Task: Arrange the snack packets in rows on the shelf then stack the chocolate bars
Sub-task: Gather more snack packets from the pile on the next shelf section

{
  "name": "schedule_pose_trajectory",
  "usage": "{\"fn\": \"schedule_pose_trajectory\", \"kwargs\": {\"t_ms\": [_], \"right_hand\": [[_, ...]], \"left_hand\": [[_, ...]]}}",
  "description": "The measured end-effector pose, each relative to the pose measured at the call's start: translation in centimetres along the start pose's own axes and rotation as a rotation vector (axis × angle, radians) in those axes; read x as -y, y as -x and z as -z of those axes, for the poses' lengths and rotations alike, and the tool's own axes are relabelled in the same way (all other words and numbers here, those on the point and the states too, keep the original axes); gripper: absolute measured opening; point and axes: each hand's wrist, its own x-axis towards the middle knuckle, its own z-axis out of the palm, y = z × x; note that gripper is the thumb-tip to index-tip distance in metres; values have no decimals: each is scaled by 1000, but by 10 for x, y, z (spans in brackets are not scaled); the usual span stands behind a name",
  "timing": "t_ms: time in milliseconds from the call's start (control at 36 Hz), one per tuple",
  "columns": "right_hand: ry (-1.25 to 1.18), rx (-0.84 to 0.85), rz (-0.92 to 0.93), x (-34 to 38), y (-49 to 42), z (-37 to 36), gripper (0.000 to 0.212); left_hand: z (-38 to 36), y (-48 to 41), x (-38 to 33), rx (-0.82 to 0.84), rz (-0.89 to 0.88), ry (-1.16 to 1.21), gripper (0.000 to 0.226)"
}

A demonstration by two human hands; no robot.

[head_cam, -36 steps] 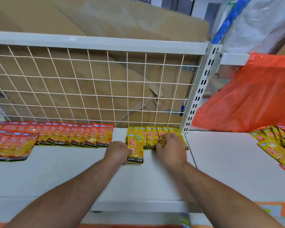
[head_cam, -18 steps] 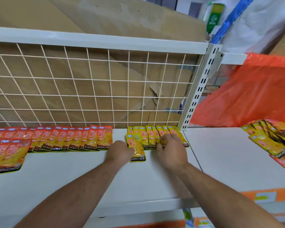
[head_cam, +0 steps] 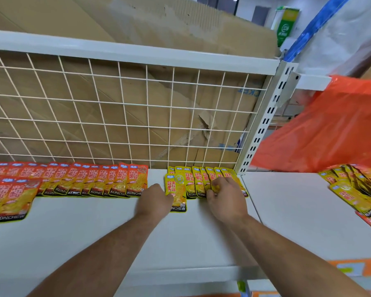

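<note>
The left hand [head_cam: 153,200] holds a yellow packet [head_cam: 178,194] by its edge on the shelf [head_cam: 94,232]. The right hand [head_cam: 225,198] rests on the yellow row [head_cam: 193,179].

Shelf [head_cam: 94,243] w/ wire grid [head_cam: 116,114] at back, cardboard [head_cam: 137,28] behind it. Long packet row [head_cam: 84,179] on L along grid, few more packets [head_cam: 9,198] in front at far L. Short row [head_cam: 199,179] at R end by post [head_cam: 263,125], single packet [head_cam: 178,194] overlapping its L end. My L hand [head_cam: 153,200] at that packet's L edge, R hand [head_cam: 225,200] on short row. Packet pile [head_cam: 356,189] on next shelf R.

Red packets [head_cam: 69,179] run off the left edge — the right hand [head_cam: 225,200] half-covers several yellow packets [head_cam: 201,174].
</note>
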Motion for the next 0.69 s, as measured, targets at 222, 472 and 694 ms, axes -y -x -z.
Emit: {"fn": "schedule_pose_trajectory", "kwargs": {"t_ms": [222,472,694], "right_hand": [[4,12,28,-1,-2,4,29],[22,16,23,0,1,9,28],[27,28,22,-4,9,13,34]], "left_hand": [[0,3,-1,-15,16,0,24],[5,13,-4,-38,27,112,27],[3,37,-12,-145,-222,-27,34]]}}
